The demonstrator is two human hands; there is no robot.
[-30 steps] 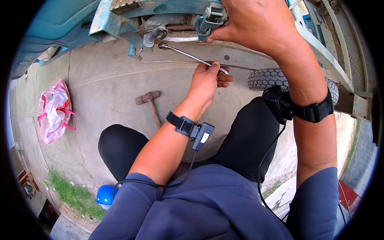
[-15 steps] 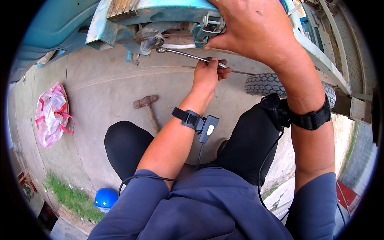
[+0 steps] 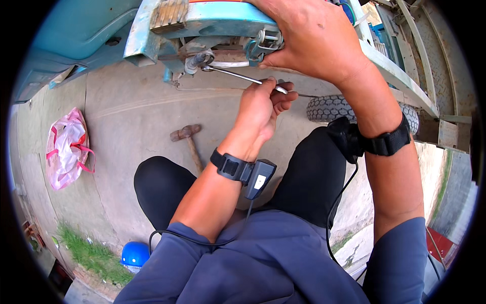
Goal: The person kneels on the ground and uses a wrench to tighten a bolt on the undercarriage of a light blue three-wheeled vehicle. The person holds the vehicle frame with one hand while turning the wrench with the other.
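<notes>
My left hand (image 3: 257, 105) has a shiny metal wrench (image 3: 235, 74) between thumb and fingers, near the tool's right end. Its other fingers are loosely curled and partly apart. The wrench's far head meets a greyish bolt-like fitting (image 3: 194, 62) under the blue metal frame (image 3: 230, 17); how it seats there is too small to tell. Up at the frame's right part, my right hand (image 3: 324, 45) grips over the beam, thumb below, beside a metal bracket (image 3: 264, 44) with a pin. The frame hides some of its fingertips.
A hammer (image 3: 186, 133) lies on the concrete before my knees. Farther left sits a pink and white plastic bag (image 3: 67, 149). A blue helmet (image 3: 134, 254) rests near grass at lower left. A tyre (image 3: 331, 107) and a metal rail (image 3: 405, 81) stand on the right.
The frame and floor have shifted slightly right in view. My left hand has lowered a little and its fingers have loosened around the wrench. My right hand keeps its place on the beam.
</notes>
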